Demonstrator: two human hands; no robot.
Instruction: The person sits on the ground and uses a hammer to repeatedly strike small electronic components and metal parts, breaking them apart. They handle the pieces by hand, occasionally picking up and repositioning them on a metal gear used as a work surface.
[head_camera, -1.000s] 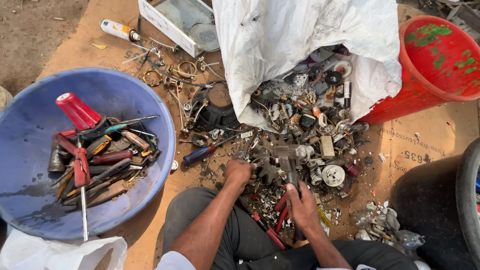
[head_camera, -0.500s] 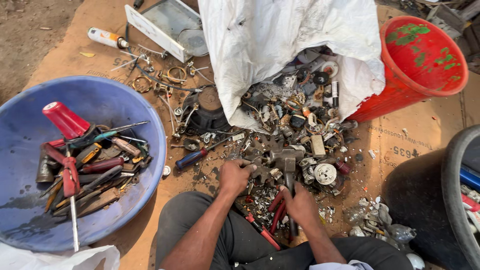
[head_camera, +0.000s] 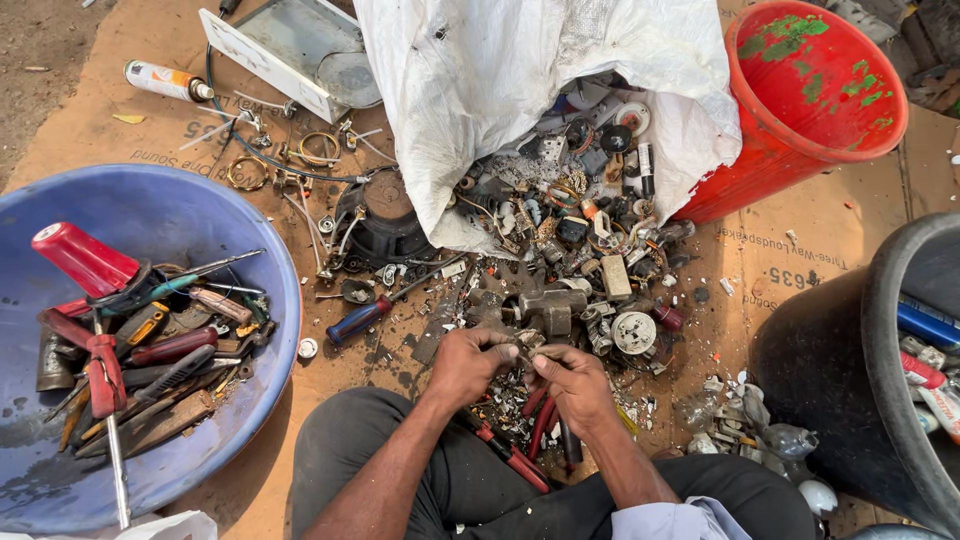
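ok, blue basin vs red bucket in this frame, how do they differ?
The blue basin is wide and shallow; the red bucket is deeper and narrower. The blue basin sits flat on the ground and holds hand tools; the red bucket leans against the white sack and looks empty, its inside smeared with green. Both are round, open-topped and stand on the cardboard.

Small piece between the hands: pinched by left hand and right hand, too tiny and finger-covered to identify.
Blue basin: left and bottom sides cut off.
Black tub: cropped at the right edge.
White sack: hides most of the scrap inside it.
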